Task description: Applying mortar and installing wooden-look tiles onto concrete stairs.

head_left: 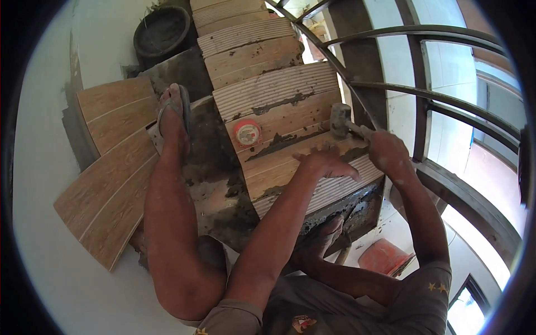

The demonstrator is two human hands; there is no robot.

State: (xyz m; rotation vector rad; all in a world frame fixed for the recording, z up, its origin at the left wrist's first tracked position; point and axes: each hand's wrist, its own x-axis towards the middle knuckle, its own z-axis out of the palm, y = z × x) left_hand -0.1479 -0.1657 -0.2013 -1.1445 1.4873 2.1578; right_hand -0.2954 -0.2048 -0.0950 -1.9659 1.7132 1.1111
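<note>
My left hand [325, 163] lies on a wood-look stair tile [268, 172], fingers spread and thumb out toward the ribbed nosing strip [340, 188] along the step's front edge. In my right hand [389, 152] is the handle of a mallet. The mallet's grey, mortar-smeared head [339, 119] is just above or touching the tile's right end, beside the railing; which one I cannot tell. A round red tape measure [247, 133] rests on the tiled step, left of the mallet. Wet mortar [279, 142] is smeared across the tile behind my left hand.
Tiled steps run away at the top, with a metal railing [419, 89] on the right. A black tub of mortar [162, 34] stands at upper left. Loose tiles [114, 190] lean at the left wall. A reddish bucket [384, 257] sits lower right, near my foot [322, 241].
</note>
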